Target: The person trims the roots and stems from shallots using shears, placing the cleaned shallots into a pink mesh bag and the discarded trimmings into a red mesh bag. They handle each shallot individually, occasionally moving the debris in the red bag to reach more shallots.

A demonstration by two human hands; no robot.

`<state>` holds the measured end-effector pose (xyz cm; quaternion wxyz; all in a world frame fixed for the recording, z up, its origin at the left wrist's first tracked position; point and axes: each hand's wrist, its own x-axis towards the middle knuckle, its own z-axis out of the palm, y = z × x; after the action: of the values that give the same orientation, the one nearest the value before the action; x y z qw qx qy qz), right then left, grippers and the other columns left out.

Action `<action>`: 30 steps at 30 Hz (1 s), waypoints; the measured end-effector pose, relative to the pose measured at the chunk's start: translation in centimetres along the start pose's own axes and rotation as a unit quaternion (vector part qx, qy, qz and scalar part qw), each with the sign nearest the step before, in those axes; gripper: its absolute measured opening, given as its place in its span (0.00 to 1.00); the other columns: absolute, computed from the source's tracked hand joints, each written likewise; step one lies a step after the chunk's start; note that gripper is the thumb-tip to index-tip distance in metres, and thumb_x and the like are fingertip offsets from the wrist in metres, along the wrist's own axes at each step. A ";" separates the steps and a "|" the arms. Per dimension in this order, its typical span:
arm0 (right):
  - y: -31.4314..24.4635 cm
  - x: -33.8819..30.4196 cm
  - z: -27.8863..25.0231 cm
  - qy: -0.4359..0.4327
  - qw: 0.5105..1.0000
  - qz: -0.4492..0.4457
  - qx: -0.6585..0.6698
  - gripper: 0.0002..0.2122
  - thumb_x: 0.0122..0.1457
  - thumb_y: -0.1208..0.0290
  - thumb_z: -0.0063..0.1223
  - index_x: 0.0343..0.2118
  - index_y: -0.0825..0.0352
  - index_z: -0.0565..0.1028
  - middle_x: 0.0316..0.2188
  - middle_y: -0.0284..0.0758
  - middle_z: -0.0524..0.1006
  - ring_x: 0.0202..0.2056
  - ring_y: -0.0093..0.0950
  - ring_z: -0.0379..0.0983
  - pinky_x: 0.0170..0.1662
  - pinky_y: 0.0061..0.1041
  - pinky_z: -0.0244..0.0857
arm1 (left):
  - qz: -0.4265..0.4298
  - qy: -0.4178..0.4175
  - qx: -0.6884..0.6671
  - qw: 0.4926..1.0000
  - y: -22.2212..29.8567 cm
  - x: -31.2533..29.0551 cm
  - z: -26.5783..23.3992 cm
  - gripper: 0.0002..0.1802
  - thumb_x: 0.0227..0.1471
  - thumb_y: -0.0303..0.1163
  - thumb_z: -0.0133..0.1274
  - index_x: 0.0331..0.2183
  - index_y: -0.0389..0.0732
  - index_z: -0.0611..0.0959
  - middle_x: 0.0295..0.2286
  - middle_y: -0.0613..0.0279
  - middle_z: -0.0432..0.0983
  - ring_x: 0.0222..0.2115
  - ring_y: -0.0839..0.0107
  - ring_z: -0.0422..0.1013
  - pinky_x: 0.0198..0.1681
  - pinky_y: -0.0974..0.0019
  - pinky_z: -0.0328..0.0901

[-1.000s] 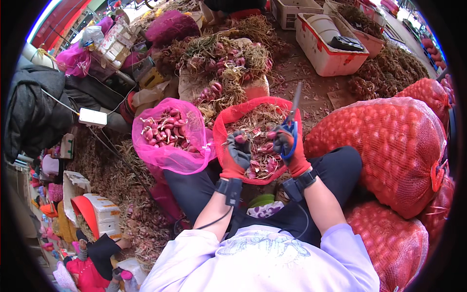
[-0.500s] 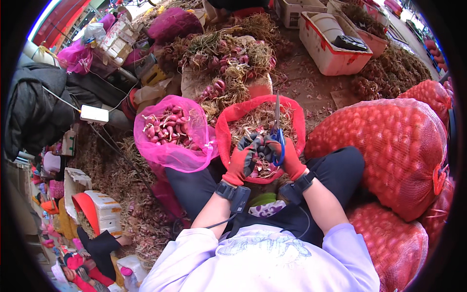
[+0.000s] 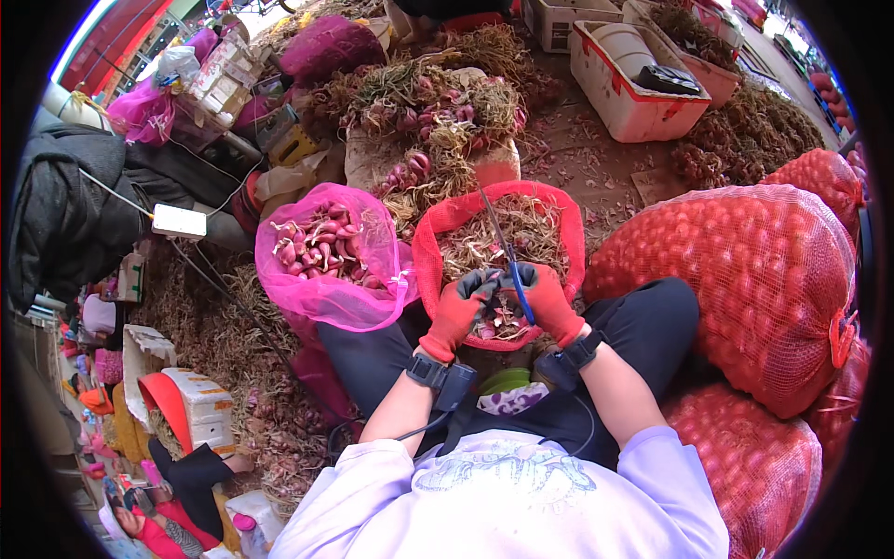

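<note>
My left hand (image 3: 463,307), in a red and dark grey work glove, is closed over the red mesh bag. Its fingers are pinched together, and what they hold is hidden. My right hand (image 3: 549,300), gloved alike, grips blue-handled scissors (image 3: 507,250), their long blades pointing away and slightly left. The fingertips of both hands are close together. Below them, the open red mesh bag (image 3: 426,233) holds dry stalk trimmings and skins (image 3: 466,244). Just left stands an open pink mesh bag (image 3: 340,315) with trimmed red shallots (image 3: 317,250) in it.
Untrimmed shallots with dry stalks (image 3: 438,107) lie heaped ahead. Full red mesh sacks (image 3: 717,279) stand close on my right. White foam boxes (image 3: 624,102) are at the far right. A white power bank (image 3: 179,221) with cables is at left. Another person (image 3: 168,522) sits at the lower left.
The scissors have turned, their tips swinging left from nearly straight ahead. My left hand has shifted slightly, and both hands stay over the red mesh bag.
</note>
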<state>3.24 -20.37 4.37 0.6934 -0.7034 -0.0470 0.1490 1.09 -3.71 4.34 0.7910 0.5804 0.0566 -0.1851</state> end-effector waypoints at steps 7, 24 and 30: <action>0.3 1.5 -2.0 0.096 0.989 0.092 0.068 0.12 0.46 0.64 0.59 0.26 0.70 0.75 0.16 0.33 0.73 0.20 0.20 0.66 0.27 0.25 0.62 | -0.067 -0.041 -0.303 0.950 -0.7 0.6 -0.4 0.12 0.56 0.34 0.44 0.41 0.39 0.72 0.31 0.66 0.71 0.23 0.79 0.66 0.25 0.77 0.65; 0.2 0.9 -0.3 -0.053 0.987 -0.016 -0.149 0.14 0.44 0.64 0.60 0.30 0.70 0.75 0.24 0.41 0.76 0.26 0.32 0.74 0.31 0.29 0.64 | 0.032 0.063 -0.151 0.986 -3.3 0.4 -0.6 0.15 0.55 0.27 0.46 0.46 0.38 0.73 0.34 0.68 0.73 0.30 0.82 0.70 0.29 0.80 0.65; 0.3 0.4 0.4 -0.021 0.981 -0.060 -0.185 0.14 0.44 0.64 0.57 0.29 0.70 0.75 0.21 0.43 0.75 0.24 0.36 0.73 0.31 0.30 0.64 | -0.013 0.068 -0.011 0.998 -1.4 -0.5 0.0 0.16 0.55 0.30 0.46 0.45 0.38 0.72 0.33 0.68 0.72 0.30 0.80 0.69 0.30 0.77 0.65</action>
<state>3.43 -19.88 4.05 0.5581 -0.8120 -0.1302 0.1110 0.16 -3.98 3.24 0.7894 0.5819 0.1195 -0.1551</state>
